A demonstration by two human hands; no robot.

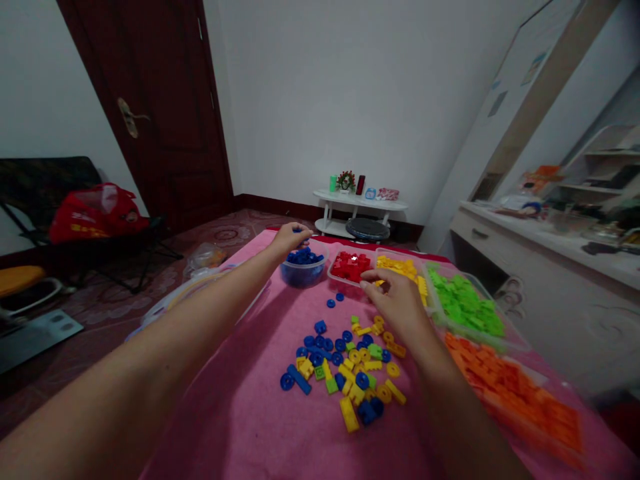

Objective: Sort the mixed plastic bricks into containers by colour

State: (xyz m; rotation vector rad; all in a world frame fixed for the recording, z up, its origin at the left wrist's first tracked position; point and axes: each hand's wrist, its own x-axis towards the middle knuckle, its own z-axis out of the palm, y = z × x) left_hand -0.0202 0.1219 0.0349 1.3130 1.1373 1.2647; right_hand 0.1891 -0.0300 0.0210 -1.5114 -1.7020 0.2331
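On the pink cloth [240, 413] I see filled single-colour trays [517, 345] and a blue bowl [301, 275] behind the mixed brick pile [350, 373], not yet sorted; far behind it the left hand [290, 237] pinches a blue piece [299, 231], just behind it the right hand [396, 301] curls, grasp unclear.

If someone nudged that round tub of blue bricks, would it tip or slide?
Probably slides rather than tips: the round tub looks low, wide and well filled. The pink cloth may drag on it a little. Likely light: it looks like thin plastic.

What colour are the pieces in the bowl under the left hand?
Blue pieces in the bowl; head view shows them best.
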